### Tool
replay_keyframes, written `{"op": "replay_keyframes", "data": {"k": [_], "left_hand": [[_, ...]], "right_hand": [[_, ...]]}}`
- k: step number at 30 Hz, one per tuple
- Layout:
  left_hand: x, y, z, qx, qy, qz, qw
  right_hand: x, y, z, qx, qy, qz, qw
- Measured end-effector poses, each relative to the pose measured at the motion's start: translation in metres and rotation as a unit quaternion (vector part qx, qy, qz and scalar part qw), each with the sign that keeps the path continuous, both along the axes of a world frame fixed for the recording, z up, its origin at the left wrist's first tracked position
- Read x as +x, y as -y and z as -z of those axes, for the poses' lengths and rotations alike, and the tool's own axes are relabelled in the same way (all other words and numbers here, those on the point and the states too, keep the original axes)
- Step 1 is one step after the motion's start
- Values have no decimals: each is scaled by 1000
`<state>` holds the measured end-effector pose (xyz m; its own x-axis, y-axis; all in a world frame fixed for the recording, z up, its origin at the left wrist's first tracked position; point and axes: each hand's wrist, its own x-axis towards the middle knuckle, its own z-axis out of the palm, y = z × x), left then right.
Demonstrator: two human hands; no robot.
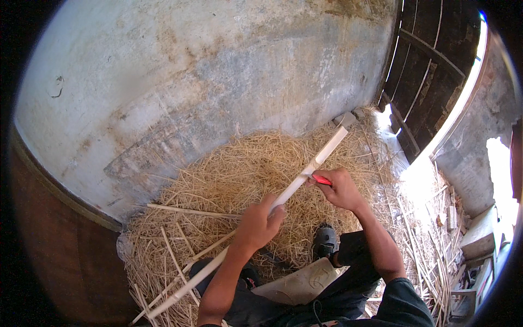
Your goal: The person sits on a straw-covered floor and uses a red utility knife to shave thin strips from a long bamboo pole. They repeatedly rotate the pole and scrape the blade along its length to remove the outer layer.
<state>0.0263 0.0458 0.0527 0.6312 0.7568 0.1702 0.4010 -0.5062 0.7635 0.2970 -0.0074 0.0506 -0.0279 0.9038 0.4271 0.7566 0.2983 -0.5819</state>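
Note:
A long pale split cane point(305, 177) runs diagonally from the lower left up toward the far wall. My left hand point(259, 223) grips it around its middle. Further up the cane, my right hand point(338, 188) holds a red-handled knife point(321, 179) with the blade set against the cane. Both forearms come in from the lower edge, over my dark trousers and a grey sandal point(326, 241).
A heap of fine pale shavings point(229, 185) covers the floor against a worn grey plaster wall point(218, 71). Loose cane strips point(185, 211) lie on the heap. A pale flat board point(299, 283) rests on my lap. A dark wooden door point(430, 71) stands at the right, more strips below it.

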Motion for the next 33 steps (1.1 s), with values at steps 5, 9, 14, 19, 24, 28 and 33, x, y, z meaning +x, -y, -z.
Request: {"op": "replay_keyframes", "data": {"k": [5,9,14,19,24,28,33], "left_hand": [[-14,-14,-6,-61,30,37,997],[-18,-17,-17,-74,8,45,996],[-26,-21,-14,-60,3,48,997],[-30,-23,-21,-50,0,56,997],[-30,-24,-25,-54,5,84,995],[-30,-24,-23,-57,23,100,993],[-28,-20,-25,-72,20,106,992]], "right_hand": [[2,3,-10,-45,-10,-53,998],[3,4,-12,-54,-39,-87,994],[7,9,-17,-91,-42,-116,988],[10,15,-31,-145,-52,-169,974],[18,16,-37,-181,-88,-212,956],[24,18,-45,-205,-84,-249,943],[27,21,-54,-226,-63,-259,937]]}}
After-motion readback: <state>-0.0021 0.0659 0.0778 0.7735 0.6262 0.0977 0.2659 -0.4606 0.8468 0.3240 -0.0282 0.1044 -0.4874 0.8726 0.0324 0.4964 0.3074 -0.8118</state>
